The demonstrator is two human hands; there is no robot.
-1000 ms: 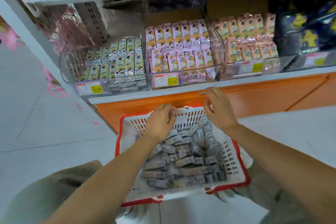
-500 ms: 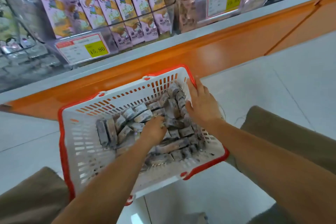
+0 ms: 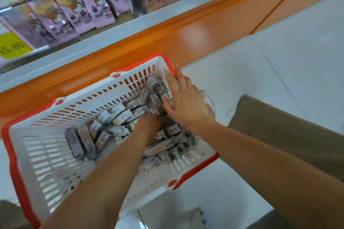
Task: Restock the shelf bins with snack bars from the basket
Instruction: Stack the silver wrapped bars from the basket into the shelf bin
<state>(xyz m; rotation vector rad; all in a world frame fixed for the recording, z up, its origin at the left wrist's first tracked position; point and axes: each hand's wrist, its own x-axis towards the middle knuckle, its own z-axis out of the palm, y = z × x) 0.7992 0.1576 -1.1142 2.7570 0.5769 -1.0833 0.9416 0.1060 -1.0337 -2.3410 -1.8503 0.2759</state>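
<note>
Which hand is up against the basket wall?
The right hand, fingers straight along the far-right corner of the basket; the left hand is buried among the snack bars mid-basket.

1. Your basket (image 3: 46, 163) was white slotted plastic with a red rim. It sat on the pale floor (image 3: 279, 61), just near of the shelf's orange base (image 3: 204, 29), with its long side running from near left to far right.
2. Your snack bars (image 3: 119, 115) were grey-wrapped and lay loose at all angles inside the basket, heaped toward its middle and right end. A few stood on edge at the pile's left.
3. Your shelf bin (image 3: 28, 22), at far left, had a clear front and held upright rows of pink packs (image 3: 96, 5). A yellow price tag (image 3: 11, 46) reading 15.80 sat on its front.
</note>
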